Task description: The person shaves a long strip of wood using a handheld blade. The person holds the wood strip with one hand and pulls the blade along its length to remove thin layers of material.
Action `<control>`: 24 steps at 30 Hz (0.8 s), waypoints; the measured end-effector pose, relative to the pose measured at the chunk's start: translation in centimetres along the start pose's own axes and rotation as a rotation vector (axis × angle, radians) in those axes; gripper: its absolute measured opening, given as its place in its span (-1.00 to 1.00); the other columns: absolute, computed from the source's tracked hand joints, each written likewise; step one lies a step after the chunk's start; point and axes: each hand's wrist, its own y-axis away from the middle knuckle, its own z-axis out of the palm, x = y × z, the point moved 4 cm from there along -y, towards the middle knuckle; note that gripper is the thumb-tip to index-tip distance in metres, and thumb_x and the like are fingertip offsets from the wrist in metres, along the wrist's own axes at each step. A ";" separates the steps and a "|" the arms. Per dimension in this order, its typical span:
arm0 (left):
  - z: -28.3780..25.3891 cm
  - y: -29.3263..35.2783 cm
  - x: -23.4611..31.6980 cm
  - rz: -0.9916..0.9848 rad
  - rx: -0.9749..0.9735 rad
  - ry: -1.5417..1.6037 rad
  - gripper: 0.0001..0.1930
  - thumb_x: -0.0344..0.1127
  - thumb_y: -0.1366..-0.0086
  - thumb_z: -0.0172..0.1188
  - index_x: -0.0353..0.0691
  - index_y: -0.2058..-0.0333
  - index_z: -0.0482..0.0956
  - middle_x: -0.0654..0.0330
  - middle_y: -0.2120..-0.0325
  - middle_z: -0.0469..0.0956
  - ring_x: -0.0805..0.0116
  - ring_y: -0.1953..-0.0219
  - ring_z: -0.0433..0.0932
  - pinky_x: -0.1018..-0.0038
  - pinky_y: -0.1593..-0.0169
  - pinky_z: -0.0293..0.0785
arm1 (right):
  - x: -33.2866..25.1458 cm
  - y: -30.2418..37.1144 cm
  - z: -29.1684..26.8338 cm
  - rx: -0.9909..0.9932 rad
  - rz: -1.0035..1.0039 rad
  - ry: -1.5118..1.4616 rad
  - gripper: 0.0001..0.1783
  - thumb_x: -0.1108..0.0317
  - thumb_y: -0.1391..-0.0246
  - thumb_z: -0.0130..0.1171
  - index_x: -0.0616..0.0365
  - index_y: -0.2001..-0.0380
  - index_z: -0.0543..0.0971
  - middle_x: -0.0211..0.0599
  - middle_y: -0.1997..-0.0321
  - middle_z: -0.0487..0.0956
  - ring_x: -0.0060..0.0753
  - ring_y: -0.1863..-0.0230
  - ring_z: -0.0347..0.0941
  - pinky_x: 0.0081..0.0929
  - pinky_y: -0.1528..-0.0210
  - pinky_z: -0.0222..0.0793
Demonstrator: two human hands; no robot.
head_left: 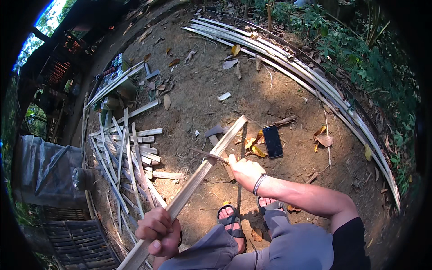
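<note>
While the left hand [158, 230] grips a long pale wooden slat [191, 182] near its lower end, the right hand [247, 174] holds a knife [200, 152] whose thin blade crosses the slat farther up. The slat runs slantwise from the person's left side, out beyond the knees, to its far end above the dirt ground [193, 103]. The left fingers are wrapped round it; the right fingers are curled tightly about the knife's handle, which they mostly hide, so its shape cannot be told.

The slat looks light for its length, stiff along the grain and perhaps springy toward the far end. Its faces seem dry enough to grip well, though the split edges could be sharp or splintery. A full-hand hold on the lower part, well clear of the blade, appears the safest place; on the knife, only the handle.

Beneath the slat lies a hammer-like tool [214, 131], possibly a hatchet, partly covered and hard to make out. A black phone [272, 141] rests to its right, beside yellow leaves [258, 151]. Cut strips [130, 157] lie heaped to the left.
</note>
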 end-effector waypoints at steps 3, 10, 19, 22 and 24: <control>-1.1 0.2 0.2 -0.014 0.020 -0.017 -0.67 -0.25 0.02 0.14 -0.07 0.73 0.12 0.36 0.88 0.15 0.55 0.84 0.13 0.61 0.65 0.06 | -5.3 2.0 -1.5 -0.095 -0.022 -0.131 -0.82 0.48 -0.09 -0.16 0.31 0.22 0.24 0.09 0.55 0.50 0.10 0.44 0.57 -0.06 0.48 0.49; -0.2 -0.3 0.0 0.006 0.074 -0.054 -0.61 -0.24 0.05 0.16 -0.07 0.76 0.07 0.37 0.92 0.07 0.56 0.89 0.06 0.61 0.73 -0.01 | -2.1 1.2 0.4 -0.045 0.038 -0.112 -0.74 0.46 -0.09 -0.13 0.40 0.18 0.25 -0.02 0.60 0.52 -0.13 0.56 0.57 -0.30 0.60 0.49; -0.7 -0.2 0.3 -0.014 0.087 -0.082 -0.63 -0.24 0.06 0.15 -0.08 0.76 0.08 0.36 0.91 0.10 0.56 0.88 0.08 0.61 0.72 0.03 | -2.0 0.7 -0.3 -0.075 0.026 -0.124 -0.79 0.48 -0.10 -0.15 0.37 0.20 0.24 0.08 0.55 0.55 0.00 0.50 0.58 -0.21 0.57 0.49; -1.1 -0.2 0.3 -0.021 0.075 -0.049 -0.64 -0.25 0.07 0.15 -0.08 0.75 0.08 0.36 0.91 0.12 0.56 0.88 0.09 0.60 0.71 0.04 | -5.1 2.3 -1.4 -0.125 -0.099 -0.158 -0.78 0.47 -0.11 -0.15 0.35 0.18 0.24 0.12 0.51 0.55 0.03 0.50 0.58 -0.18 0.57 0.49; -0.6 -0.1 0.1 -0.020 0.084 -0.061 -0.64 -0.25 0.08 0.15 -0.07 0.75 0.08 0.36 0.91 0.11 0.55 0.88 0.09 0.61 0.71 0.04 | -1.6 0.8 0.2 -0.073 0.013 -0.043 -0.79 0.46 -0.12 -0.14 0.33 0.18 0.24 0.12 0.49 0.55 -0.01 0.49 0.58 -0.21 0.55 0.51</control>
